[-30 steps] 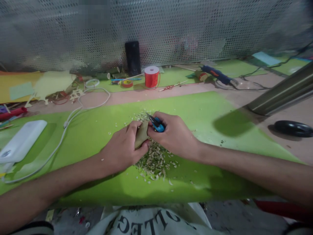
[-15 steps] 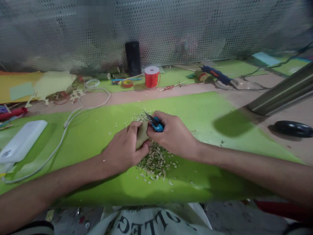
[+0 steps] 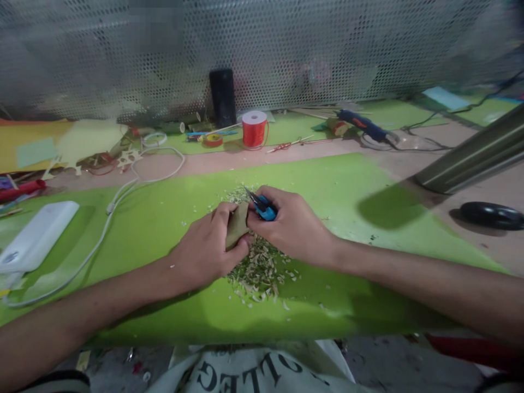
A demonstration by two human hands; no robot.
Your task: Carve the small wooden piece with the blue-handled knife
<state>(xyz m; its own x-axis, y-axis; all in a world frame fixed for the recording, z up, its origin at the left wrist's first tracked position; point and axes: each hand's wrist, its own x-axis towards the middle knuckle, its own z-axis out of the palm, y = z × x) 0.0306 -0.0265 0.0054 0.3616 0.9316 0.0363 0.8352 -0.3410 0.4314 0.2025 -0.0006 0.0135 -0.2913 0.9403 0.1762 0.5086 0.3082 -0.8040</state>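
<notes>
At frame centre, the left hand (image 3: 207, 251) pinches a tan piece (image 3: 236, 228). The right hand (image 3: 292, 226) grips blue-handled snips (image 3: 262, 206) against it, above a heap of shavings (image 3: 257, 267) on the counter (image 3: 155, 218).

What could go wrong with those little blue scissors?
The blue-handled snips in the right hand sit right beside the left hand pinching the olive strip, so a slip could nick a fingertip. The strip is small, so it might twist and get cut crooked. The clippings heaped on the green mat could scatter.
</notes>
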